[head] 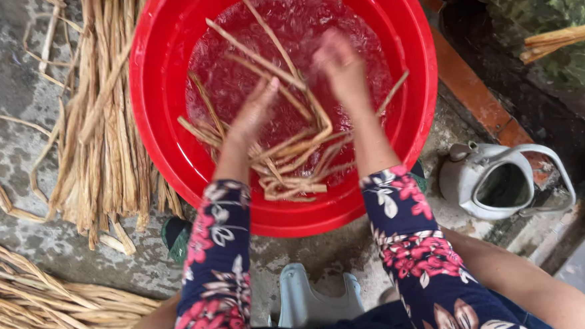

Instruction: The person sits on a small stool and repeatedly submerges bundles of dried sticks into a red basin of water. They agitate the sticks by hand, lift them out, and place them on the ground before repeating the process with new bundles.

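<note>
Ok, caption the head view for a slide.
Left hand and right hand work tan fibre strips in a water-filled red basin.

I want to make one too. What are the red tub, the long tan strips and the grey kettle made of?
Red tub: probably plastic, glossy and evenly coloured. Tan strips: dried plant fibre, it seems, bending in the water. Kettle: likely dull metal, grey and worn.

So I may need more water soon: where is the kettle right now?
In the head view the grey kettle sits open on the ground at the right, just outside the red basin, beyond the person's right hand.
</note>
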